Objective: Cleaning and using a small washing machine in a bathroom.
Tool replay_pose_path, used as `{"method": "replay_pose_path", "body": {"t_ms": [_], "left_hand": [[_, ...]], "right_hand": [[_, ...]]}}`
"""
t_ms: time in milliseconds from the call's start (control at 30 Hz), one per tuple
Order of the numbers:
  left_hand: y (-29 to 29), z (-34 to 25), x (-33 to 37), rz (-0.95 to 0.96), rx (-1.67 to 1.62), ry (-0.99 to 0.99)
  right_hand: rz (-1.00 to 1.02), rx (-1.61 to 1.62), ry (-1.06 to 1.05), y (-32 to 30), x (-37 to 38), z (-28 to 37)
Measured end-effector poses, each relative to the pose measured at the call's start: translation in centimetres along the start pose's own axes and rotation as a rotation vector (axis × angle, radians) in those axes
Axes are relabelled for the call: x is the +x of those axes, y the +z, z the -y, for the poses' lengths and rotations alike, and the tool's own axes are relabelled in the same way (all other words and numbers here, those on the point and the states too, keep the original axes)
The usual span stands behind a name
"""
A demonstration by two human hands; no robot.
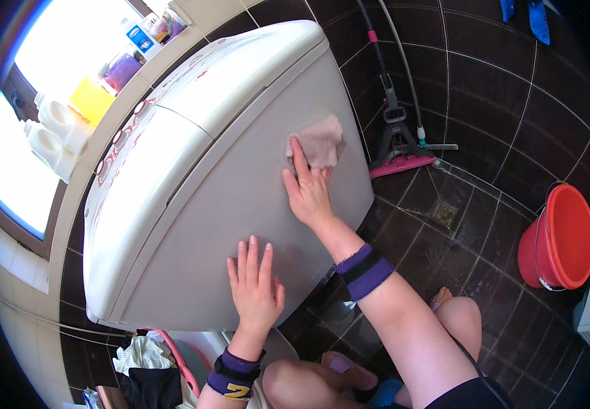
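A white washing machine (199, 252) with knobs along its top fills the middle of the view. My right hand (310, 192) presses a pale pink cloth (319, 140) flat against the machine's front panel, toward its right side. The index finger and other fingertips lie on the cloth's lower part. Lower and to the left, my left hand (255, 290) rests with its fingers spread on the same panel, holding nothing. Both wrists wear purple bands.
Bottles and jugs (60, 129) line the window ledge at upper left. A pink-edged mop (402, 163) leans in the tiled corner, near a floor drain (445, 215). At right stands a red bucket (557, 238). A basin of clothes (179, 361) sits at lower left.
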State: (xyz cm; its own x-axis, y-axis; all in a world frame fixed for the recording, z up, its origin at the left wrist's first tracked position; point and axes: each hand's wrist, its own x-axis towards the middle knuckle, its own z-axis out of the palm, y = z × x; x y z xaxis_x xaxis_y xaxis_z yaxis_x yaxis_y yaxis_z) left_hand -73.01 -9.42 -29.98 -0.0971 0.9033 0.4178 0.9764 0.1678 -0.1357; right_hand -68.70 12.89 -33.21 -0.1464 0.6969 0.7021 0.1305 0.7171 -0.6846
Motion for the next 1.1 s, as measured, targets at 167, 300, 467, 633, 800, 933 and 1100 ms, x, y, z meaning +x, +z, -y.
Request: {"method": "replay_pose_path", "body": {"t_ms": [167,300,467,633,800,933,1100], "left_hand": [[1.8,-0.7,0.9,0.024,-0.088,0.093],[1.3,-1.5,2.3,-0.029,-0.239,0.098],[-0.9,-1.8,7.8,-0.256,-0.374,0.107],[0.1,-4.9,15.1,-0.33,-0.425,0.183],[1.8,-4.6,14.3,-0.303,-0.495,0.142],[2.2,-4.2,11.3,-0.364,-0.518,0.07],[0.8,-4.5,13.4,-0.485,-0.526,0.098]], "right_hand": [[0.068,0.076,0.215,2.1,-8.3,-0.1],[0.186,0.282,0.166,1.4,-10.4,1.9],[0.089,0.199,-0.206,-1.1,0.7,3.8],[-0.208,-0.064,-0.21,-2.8,9.4,-1.4],[0.143,0.174,0.023,-2.9,7.3,0.0],[0.139,0.099,-0.177,-1.9,2.8,1.5],[-0.058,-0.027,-0.389,-2.0,7.7,2.1]]}}
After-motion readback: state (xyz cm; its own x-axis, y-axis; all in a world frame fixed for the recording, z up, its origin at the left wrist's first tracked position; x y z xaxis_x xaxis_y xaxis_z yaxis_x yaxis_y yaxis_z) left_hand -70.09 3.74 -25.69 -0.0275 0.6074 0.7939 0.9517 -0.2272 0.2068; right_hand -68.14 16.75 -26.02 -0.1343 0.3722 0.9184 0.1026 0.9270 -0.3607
